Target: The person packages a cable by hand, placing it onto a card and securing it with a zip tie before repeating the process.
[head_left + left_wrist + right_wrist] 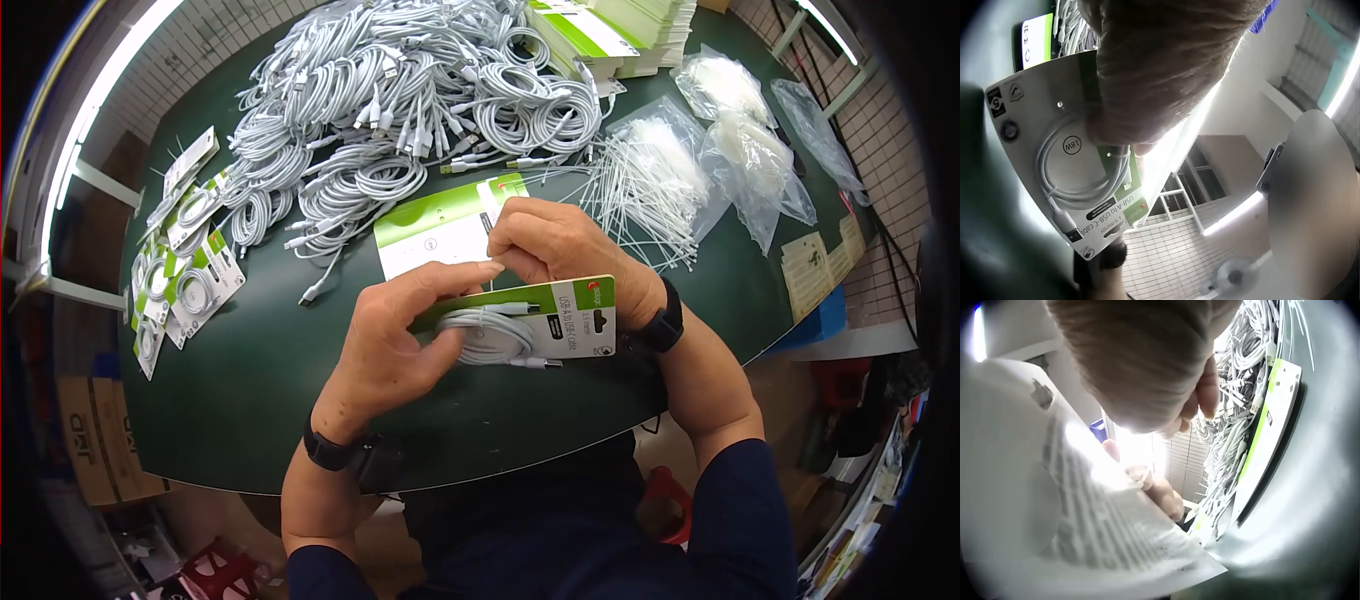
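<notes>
My left hand grips a green-and-white printed card, its thumb over the front. A coiled white USB cable lies against the card's face, held by thin white ties. In the left wrist view the coil has one plug hanging near the card's lower edge. Behind the card's upper edge, my right hand has its fingers curled in a pinch beside the left fingertips. A thin white cable tie shows just below that pinch; most of it is hidden. The right wrist view shows the card's printed back.
Another card lies flat behind the hands. A large heap of coiled cables covers the back. Carded cables lie at left. Loose cable ties and plastic bags are at right, with stacked cards behind.
</notes>
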`<control>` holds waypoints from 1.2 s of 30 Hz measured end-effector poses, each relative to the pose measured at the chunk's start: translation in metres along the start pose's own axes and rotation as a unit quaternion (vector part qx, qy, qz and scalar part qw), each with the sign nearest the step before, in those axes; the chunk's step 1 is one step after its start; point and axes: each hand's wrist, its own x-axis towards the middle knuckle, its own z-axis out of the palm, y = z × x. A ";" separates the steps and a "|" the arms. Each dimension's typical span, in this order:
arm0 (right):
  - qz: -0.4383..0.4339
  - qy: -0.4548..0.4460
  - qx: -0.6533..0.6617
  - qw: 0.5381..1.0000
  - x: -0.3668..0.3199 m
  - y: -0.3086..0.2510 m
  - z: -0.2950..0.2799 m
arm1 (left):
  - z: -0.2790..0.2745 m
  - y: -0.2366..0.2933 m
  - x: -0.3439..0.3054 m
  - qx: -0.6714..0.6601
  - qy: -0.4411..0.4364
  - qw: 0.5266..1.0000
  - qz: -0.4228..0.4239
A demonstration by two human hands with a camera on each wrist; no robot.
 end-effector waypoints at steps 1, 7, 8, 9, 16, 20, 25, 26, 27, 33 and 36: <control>-0.010 0.014 0.003 1.000 0.000 0.001 0.001 | -0.001 -0.001 0.001 0.002 -0.004 1.000 -0.001; -0.033 0.035 0.026 0.999 -0.002 -0.010 0.003 | 0.000 -0.016 0.003 0.241 -0.053 0.951 0.185; -0.031 0.039 0.028 0.998 -0.002 -0.009 0.003 | 0.001 -0.015 0.004 0.265 -0.057 0.940 0.207; -0.033 0.038 0.024 0.998 -0.003 -0.007 0.004 | 0.002 -0.014 0.003 0.266 -0.061 0.940 0.206; -0.038 0.023 0.002 0.999 -0.005 0.002 0.007 | 0.004 -0.004 0.001 0.250 -0.080 0.956 0.132; -0.024 -0.004 -0.014 1.000 -0.006 0.010 0.011 | 0.004 -0.002 0.000 0.286 -0.081 0.940 0.168; -0.018 -0.043 -0.023 0.999 -0.005 0.018 0.017 | 0.014 -0.013 -0.007 0.376 -0.027 0.900 0.217; -0.009 -0.058 -0.015 0.998 -0.006 0.020 0.017 | 0.015 -0.014 -0.008 0.381 -0.023 0.898 0.220; 0.000 -0.074 -0.009 0.997 -0.006 0.022 0.015 | 0.016 -0.016 -0.007 0.384 -0.018 0.896 0.223; 0.087 -0.005 0.070 0.994 -0.010 0.035 -0.005 | 0.011 -0.011 0.000 0.324 0.037 0.921 0.215; 0.210 0.054 0.158 0.963 -0.009 0.038 -0.020 | 0.000 -0.008 0.001 0.227 0.098 0.966 0.079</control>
